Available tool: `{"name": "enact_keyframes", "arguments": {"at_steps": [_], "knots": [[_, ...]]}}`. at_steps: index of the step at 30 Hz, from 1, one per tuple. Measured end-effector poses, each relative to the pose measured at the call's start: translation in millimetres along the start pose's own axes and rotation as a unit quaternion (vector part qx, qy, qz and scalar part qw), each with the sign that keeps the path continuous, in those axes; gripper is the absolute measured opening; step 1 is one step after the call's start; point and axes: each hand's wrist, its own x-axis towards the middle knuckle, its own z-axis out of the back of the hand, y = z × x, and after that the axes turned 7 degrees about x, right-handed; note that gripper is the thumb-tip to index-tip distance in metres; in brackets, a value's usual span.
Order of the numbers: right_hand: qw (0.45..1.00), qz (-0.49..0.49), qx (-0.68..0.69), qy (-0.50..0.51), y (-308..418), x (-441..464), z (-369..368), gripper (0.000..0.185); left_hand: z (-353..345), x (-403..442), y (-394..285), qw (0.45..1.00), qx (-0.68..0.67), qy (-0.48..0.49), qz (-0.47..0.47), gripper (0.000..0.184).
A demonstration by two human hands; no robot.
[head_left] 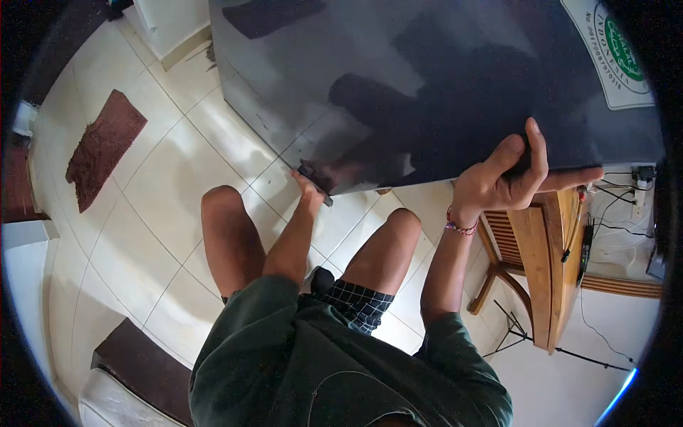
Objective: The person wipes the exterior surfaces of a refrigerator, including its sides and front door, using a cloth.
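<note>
A large glossy dark panel fills the upper view, with a white and green label at its right. At its lower left corner, my left hand is closed around a small dark piece; most of its fingertips are hidden. My right hand, with a beaded bracelet at the wrist, rests against the panel's lower edge. Its fingers are spread, some over the dark surface and one stretched out to the right along the edge.
Below my right hand stands a wooden piece of furniture beside cables and a wall socket. A black thin-legged stand is underneath. A brown mat lies on the tiled floor at left. My bare knees flank my left forearm.
</note>
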Motion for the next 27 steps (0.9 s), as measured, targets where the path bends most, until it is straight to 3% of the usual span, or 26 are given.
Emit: {"name": "enact_keyframes", "arguments": {"at_steps": [4, 5, 8, 12, 17, 21, 23, 27], "knots": [[1.0, 0.004, -0.006, -0.006, 3, 4, -1, 0.016, -17, -30, 3, 1.0, 0.002, 0.009, 0.003, 0.1], [1.0, 0.008, -0.008, -0.003, 5, 5, -1, 0.015, -41, -61, -1, 0.998, 0.034, -0.031, 0.031, 0.098], [0.998, 0.04, -0.042, 0.001, 17, 14, -2, 0.018, -86, -125, -11, 0.992, -0.028, 0.053, 0.111, 0.097], [0.998, 0.068, -0.002, 0.0, 11, 23, 3, 0.024, -105, -148, -12, 0.979, 0.033, 0.182, 0.084, 0.092], [0.997, 0.066, 0.032, -0.016, 7, 22, 2, 0.032, -205, -248, -22, 0.982, 0.048, 0.117, 0.143, 0.089], [0.995, 0.071, 0.06, -0.039, 3, 21, -5, 0.037, -248, -306, -31, 0.972, 0.059, 0.157, 0.162, 0.097], [0.993, 0.078, 0.072, -0.042, 2, 21, -4, 0.038, -255, -321, -27, 0.974, 0.03, 0.167, 0.152, 0.097], [0.992, 0.094, 0.068, -0.039, -3, 17, -4, 0.039, -239, -313, -15, 0.985, -0.054, 0.083, 0.144, 0.095]]}}
